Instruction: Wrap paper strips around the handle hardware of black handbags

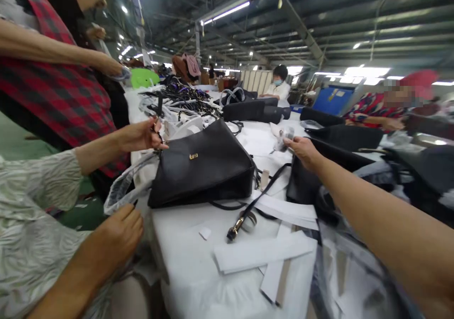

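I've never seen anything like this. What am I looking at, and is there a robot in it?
No robot here, just people working by hand. This single picture comes from a camera worn on a person's head, looking forward and down. That person's right hand is to the right of the middle, its fingers pinching some crumpled clear plastic. On the white table lie a black handbag with a gold-coloured clasp, a black strap and white strips. At the left, a co-worker's hand, with a patterned sleeve, is beside the bag. Below it is another hand; I can't tell for certain whose.
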A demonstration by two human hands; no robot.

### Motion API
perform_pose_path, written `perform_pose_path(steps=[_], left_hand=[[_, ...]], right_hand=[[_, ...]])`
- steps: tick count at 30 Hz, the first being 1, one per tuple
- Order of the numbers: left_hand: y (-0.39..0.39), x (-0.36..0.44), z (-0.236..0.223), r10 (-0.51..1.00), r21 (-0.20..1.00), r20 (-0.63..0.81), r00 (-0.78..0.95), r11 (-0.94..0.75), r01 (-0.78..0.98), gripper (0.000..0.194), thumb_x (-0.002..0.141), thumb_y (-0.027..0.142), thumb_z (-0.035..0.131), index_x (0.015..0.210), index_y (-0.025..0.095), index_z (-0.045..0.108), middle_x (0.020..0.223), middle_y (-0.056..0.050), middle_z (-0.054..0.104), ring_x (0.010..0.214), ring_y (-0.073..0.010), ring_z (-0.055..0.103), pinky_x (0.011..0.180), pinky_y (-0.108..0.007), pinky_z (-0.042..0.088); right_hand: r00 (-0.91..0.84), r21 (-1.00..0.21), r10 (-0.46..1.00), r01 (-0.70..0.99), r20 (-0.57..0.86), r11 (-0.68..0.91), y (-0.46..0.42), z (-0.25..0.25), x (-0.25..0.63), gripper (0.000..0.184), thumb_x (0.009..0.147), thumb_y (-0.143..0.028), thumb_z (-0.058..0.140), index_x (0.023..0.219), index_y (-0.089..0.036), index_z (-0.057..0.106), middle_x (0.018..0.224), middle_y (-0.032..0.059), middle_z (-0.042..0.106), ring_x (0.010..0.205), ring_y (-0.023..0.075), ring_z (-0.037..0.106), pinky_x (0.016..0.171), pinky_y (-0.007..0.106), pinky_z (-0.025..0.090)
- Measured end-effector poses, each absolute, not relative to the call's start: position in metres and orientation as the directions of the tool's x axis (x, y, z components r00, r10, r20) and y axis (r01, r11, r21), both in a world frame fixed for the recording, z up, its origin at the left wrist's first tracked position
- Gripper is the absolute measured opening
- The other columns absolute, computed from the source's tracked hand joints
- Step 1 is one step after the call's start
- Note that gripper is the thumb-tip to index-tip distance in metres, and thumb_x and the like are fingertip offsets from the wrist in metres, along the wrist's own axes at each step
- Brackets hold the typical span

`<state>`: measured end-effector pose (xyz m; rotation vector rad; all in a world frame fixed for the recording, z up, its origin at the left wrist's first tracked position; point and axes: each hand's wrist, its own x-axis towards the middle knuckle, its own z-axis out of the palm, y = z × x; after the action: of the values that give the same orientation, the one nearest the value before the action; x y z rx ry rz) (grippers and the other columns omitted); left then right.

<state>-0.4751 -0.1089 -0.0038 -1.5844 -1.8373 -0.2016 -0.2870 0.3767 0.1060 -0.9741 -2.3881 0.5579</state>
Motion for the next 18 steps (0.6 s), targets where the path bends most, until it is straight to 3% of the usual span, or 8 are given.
perform_pose_path(steps=[2, 3, 5, 7, 9, 13, 16, 18], left_hand=[[-0.082, -0.440, 0.022, 0.789, -0.269, 0.608, 0.095, 0.091, 0.959, 0.052, 0.088, 0.014, 0.012, 0.059, 0.022, 0.054, 0.055, -0.002, 0.046, 0.063, -0.0193, 0.054, 0.066, -0.040, 0.046], [-0.062, -0.409, 0.034, 0.824, -0.247, 0.528, 0.206, -0.084, 0.966, 0.056, 0.089, 0.019, 0.010, 0.069, 0.023, 0.062, 0.059, -0.002, 0.050, 0.072, -0.0183, 0.060, 0.068, -0.038, 0.045], [-0.020, -0.327, 0.053, 0.798, -0.190, 0.493, 0.347, -0.290, 0.938, 0.040, 0.090, 0.037, 0.028, 0.078, 0.038, 0.066, 0.069, -0.012, 0.060, 0.082, -0.0261, 0.062, 0.057, -0.043, 0.044], [0.012, -0.235, 0.063, 0.729, -0.177, 0.505, 0.462, -0.437, 0.882, 0.025, 0.087, 0.042, 0.042, 0.083, 0.042, 0.067, 0.079, -0.015, 0.065, 0.084, -0.0281, 0.061, 0.056, -0.046, 0.044], [0.023, -0.162, 0.064, 0.668, -0.139, 0.534, 0.518, -0.535, 0.833, 0.028, 0.089, 0.036, 0.042, 0.077, 0.032, 0.066, 0.072, -0.012, 0.063, 0.074, -0.0246, 0.060, 0.060, -0.045, 0.047], [0.000, -0.115, 0.067, 0.451, 0.096, 0.842, 0.297, -0.667, 0.739, 0.028, 0.091, 0.025, 0.044, 0.065, 0.019, 0.054, 0.058, -0.004, 0.056, 0.063, -0.0168, 0.053, 0.065, -0.037, 0.045], [-0.028, -0.121, 0.087, 0.279, 0.125, 0.951, 0.135, -0.744, 0.657, 0.006, 0.089, 0.019, 0.052, 0.087, 0.017, 0.058, 0.074, -0.003, 0.064, 0.071, -0.0158, 0.057, 0.072, -0.033, 0.048], [-0.042, -0.117, 0.106, 0.310, 0.063, 0.924, 0.223, -0.698, 0.713, 0.024, 0.089, 0.022, 0.057, 0.113, 0.016, 0.056, 0.103, -0.009, 0.067, 0.097, -0.0206, 0.060, 0.089, -0.038, 0.047]], right_hand=[[-0.635, -0.758, 0.731, 0.341, 0.251, 0.556, 0.349, 0.142, -0.256, 0.046, 0.095, -0.051, 0.034, 0.110, -0.016, 0.060, 0.113, 0.0117, 0.065, 0.106, 0.0241, 0.060, 0.093, 0.041, 0.047], [-0.644, -0.874, 0.736, 0.215, 0.208, 0.436, 0.332, 0.158, -0.236, 0.044, 0.094, -0.052, 0.037, 0.109, -0.018, 0.060, 0.111, 0.0097, 0.066, 0.102, 0.0220, 0.062, 0.090, 0.039, 0.049], [-0.674, -0.987, 0.730, 0.006, 0.115, 0.162, 0.290, 0.183, -0.190, 0.038, 0.091, -0.052, 0.049, 0.106, -0.020, 0.061, 0.108, 0.0074, 0.067, 0.097, 0.0205, 0.064, 0.090, 0.038, 0.050], [-0.686, -0.998, 0.725, -0.064, 0.060, 0.022, 0.242, 0.198, -0.136, 0.034, 0.090, -0.050, 0.054, 0.107, -0.022, 0.062, 0.106, 0.0059, 0.068, 0.098, 0.0201, 0.064, 0.091, 0.038, 0.050], [-0.667, -0.996, 0.743, -0.088, 0.042, -0.023, 0.193, 0.202, -0.078, 0.033, 0.090, -0.049, 0.053, 0.108, -0.022, 0.062, 0.107, 0.0060, 0.068, 0.101, 0.0210, 0.064, 0.094, 0.040, 0.049], [-0.567, -1.000, 0.824, 0.001, -0.008, -0.009, 0.110, 0.193, 0.039, 0.039, 0.090, -0.052, 0.042, 0.101, -0.020, 0.061, 0.103, 0.0089, 0.068, 0.104, 0.0237, 0.063, 0.098, 0.044, 0.046], [-0.499, -0.995, 0.861, 0.080, -0.094, -0.062, 0.068, 0.177, 0.106, 0.045, 0.091, -0.053, 0.032, 0.090, -0.018, 0.060, 0.099, 0.0107, 0.067, 0.102, 0.0244, 0.062, 0.095, 0.044, 0.047], [-0.498, -0.983, 0.849, 0.049, -0.176, -0.175, 0.049, 0.165, 0.132, 0.044, 0.092, -0.051, 0.031, 0.084, -0.018, 0.060, 0.091, 0.0098, 0.068, 0.095, 0.0236, 0.064, 0.091, 0.041, 0.048]])
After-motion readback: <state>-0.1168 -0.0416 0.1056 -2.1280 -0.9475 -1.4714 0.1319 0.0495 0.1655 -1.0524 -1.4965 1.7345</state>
